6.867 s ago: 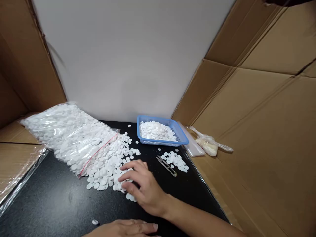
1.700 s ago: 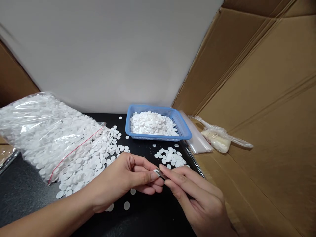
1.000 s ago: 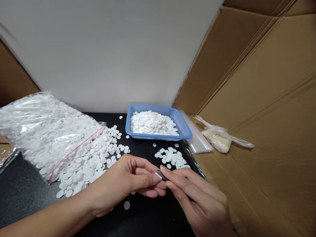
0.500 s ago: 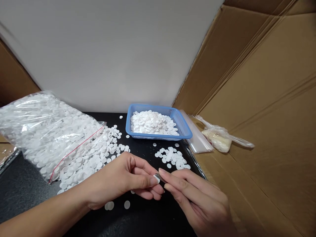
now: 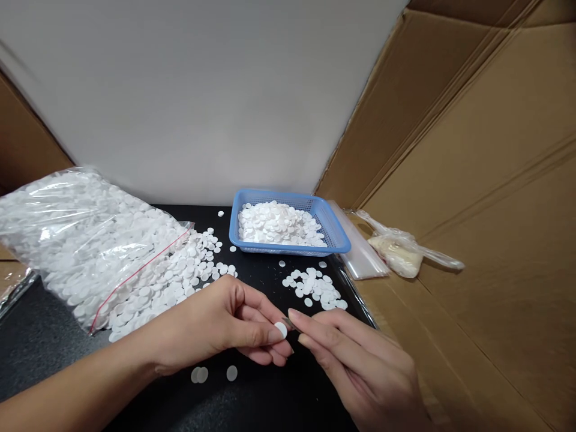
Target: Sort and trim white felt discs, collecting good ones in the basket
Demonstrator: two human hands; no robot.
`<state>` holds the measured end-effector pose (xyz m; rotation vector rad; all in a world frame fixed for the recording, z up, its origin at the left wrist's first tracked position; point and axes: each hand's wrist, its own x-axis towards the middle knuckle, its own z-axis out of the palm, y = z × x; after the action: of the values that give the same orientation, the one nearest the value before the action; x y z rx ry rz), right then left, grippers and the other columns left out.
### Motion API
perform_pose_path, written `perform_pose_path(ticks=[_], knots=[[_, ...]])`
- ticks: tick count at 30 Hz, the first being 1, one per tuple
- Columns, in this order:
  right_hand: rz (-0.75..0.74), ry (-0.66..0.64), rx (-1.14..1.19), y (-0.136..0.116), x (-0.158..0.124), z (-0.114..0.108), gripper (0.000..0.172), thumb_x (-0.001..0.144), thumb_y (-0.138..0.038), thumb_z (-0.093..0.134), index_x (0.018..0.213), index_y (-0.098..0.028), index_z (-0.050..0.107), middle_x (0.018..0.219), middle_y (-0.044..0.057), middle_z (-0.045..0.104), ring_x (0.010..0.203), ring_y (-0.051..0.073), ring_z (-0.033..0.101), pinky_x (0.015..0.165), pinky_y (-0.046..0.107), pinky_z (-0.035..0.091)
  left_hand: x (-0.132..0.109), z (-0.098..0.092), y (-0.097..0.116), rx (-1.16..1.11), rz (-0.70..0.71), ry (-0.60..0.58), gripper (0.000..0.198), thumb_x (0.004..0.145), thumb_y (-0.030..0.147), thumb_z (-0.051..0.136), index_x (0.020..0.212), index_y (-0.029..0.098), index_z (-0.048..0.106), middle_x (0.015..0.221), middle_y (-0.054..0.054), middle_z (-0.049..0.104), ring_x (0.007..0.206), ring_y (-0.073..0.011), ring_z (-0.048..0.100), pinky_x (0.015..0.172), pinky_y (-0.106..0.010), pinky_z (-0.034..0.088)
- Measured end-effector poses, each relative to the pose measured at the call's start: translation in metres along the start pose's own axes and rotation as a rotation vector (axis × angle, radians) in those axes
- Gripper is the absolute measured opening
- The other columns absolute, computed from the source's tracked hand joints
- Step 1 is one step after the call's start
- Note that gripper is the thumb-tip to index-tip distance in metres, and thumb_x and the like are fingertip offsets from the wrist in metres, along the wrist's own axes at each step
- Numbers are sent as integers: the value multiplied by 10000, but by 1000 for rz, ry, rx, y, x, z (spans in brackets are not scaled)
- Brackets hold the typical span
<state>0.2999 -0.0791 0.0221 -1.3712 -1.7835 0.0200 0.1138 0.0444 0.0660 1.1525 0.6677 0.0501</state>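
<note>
My left hand (image 5: 238, 324) pinches a small white disc (image 5: 281, 329) between thumb and forefinger, its flat face turned up toward me. My right hand (image 5: 364, 366) is closed on a thin, dark metal blade (image 5: 289, 324), whose tip sits right beside the disc's edge; most of it is hidden by the fingers. Behind my right hand lies a small pile of white discs (image 5: 315, 286). To the left, many more discs (image 5: 180, 273) spill from a clear zip bag (image 5: 85, 234) with a red seal line. Several paler, translucent discs (image 5: 231, 373) lie on the black surface below my left hand.
A blue plastic basket (image 5: 335, 227) heaped with white discs stands at the back by the grey-white wall (image 5: 225, 90). Flat clear bags (image 5: 364, 261) and a knotted plastic bag (image 5: 400, 255) with something yellowish lie right of it. Cardboard walls (image 5: 486, 210) rise at right.
The white disc has turned from tilted to showing its round face, and my left fingers have shifted slightly left. The right hand has barely moved.
</note>
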Motion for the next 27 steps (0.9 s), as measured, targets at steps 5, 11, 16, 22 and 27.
perform_pose_path(ticks=[5,11,16,22,27], knots=[[79,65,-52,8,2,5,286,987,-177,553,1213,-222,722,809,25,711,634,124,674,587,202,537,1,-1,-4,-26,34,0,201,792,304,806,917,149,772,842,-70,803,804,-171,750,768,-244,580],[151,-15,-133,19,4,13,301,1037,-298,483,1231,-202,692,917,52,720,763,152,724,646,208,562,1,0,-3,-66,36,9,196,794,257,809,942,140,756,834,-65,800,780,-149,744,751,-220,571],[159,-48,-126,19,3,14,299,1042,-292,467,1251,-210,664,942,54,705,797,158,722,682,220,572,0,3,-1,-175,-3,1,224,734,223,856,911,136,752,837,-73,805,813,-168,764,760,-225,583],[148,-172,-212,25,1,20,320,1049,-275,413,1237,-180,655,917,61,671,746,169,716,628,244,576,4,6,-6,-183,-10,41,260,708,284,880,844,124,726,804,-81,796,768,-170,766,709,-210,582],[134,-320,-396,34,-8,36,300,1023,-235,437,1223,-188,655,883,54,664,636,174,684,517,266,534,4,5,-5,16,163,151,258,811,386,772,796,151,667,715,-35,744,675,-164,726,628,-227,562]])
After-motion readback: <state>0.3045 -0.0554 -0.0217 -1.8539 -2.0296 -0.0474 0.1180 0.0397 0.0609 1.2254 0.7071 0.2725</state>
